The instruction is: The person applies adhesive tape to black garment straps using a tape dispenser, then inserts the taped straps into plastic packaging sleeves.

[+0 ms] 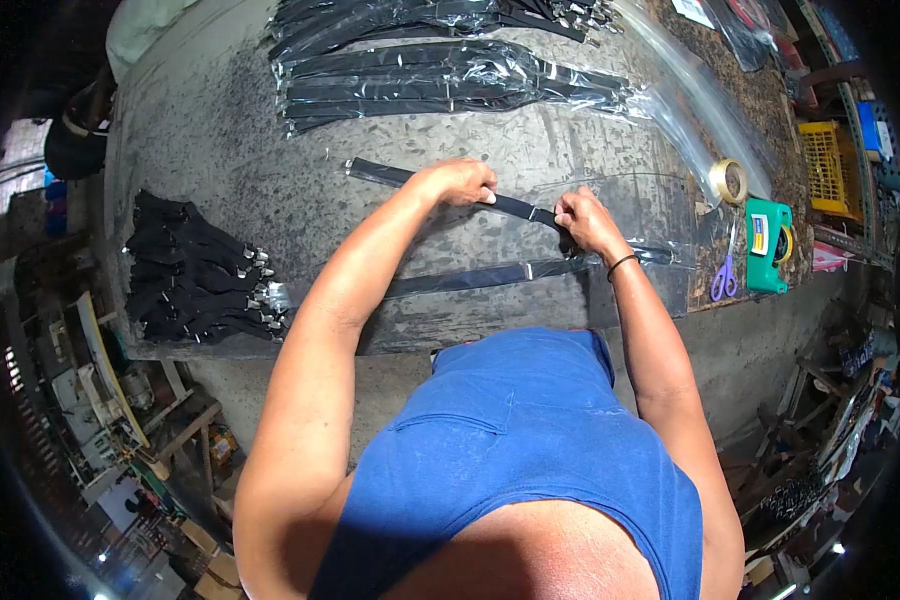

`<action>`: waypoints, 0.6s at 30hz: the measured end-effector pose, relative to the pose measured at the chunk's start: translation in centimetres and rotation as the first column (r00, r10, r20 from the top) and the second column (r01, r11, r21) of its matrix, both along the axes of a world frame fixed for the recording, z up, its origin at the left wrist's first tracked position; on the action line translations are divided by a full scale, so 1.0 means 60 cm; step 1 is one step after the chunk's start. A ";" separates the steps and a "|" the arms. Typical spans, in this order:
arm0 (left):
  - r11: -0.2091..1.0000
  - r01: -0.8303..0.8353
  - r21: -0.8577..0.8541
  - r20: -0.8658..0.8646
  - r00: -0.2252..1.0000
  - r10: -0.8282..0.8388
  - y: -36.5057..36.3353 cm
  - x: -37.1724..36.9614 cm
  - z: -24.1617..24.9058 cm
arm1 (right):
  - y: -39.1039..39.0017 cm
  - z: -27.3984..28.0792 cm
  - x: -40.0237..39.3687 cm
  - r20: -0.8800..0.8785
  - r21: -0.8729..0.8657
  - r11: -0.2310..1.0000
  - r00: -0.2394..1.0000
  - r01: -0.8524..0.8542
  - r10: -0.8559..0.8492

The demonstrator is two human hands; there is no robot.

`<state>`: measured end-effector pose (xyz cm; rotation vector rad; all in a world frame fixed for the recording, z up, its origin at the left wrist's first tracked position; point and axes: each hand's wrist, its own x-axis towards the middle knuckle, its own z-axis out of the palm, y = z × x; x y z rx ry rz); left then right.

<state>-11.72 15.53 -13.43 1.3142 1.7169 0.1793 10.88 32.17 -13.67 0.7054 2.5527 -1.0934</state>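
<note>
A black elastic suspender strap [515, 208] with metal fittings stretches slantwise between my hands, its far end lying up and to the left. My left hand [460, 182] is closed on the middle of it. Further right, my right hand [586, 220] pinches the strap near a metal slider, with a short black piece hanging below the fingers. Closer to my body lies another black strap [460, 281], flat on the table and partly in clear plastic; my left forearm hides its left part. A pile of black suspenders [195, 270] with silver clips lies at the left.
Several plastic-wrapped suspenders [410, 78] lie at the back of the grey table [210, 130]. Clear plastic sleeves [705, 110] run along the right. There too are a tape roll [728, 181], purple-handled scissors [724, 278] and a green tape dispenser [767, 262]. A yellow crate [823, 168] stands beyond.
</note>
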 end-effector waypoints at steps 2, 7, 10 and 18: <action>1.000 0.021 0.007 0.040 0.999 -0.022 0.014 0.011 -0.014 | 0.004 0.001 -0.003 0.020 -0.023 0.999 0.999 -0.039 0.040; 0.998 0.053 0.033 0.113 0.992 -0.056 0.044 0.041 -0.022 | 0.005 0.001 -0.005 0.029 -0.067 0.997 0.999 -0.027 0.029; 0.995 0.086 0.049 0.133 0.987 -0.092 0.060 0.056 -0.018 | 0.010 -0.014 -0.002 0.001 -0.098 0.994 0.999 -0.047 0.048; 0.994 0.103 0.032 0.191 0.976 -0.107 0.068 0.057 -0.024 | 0.025 0.005 0.028 -0.090 -0.192 0.980 0.993 0.058 -0.076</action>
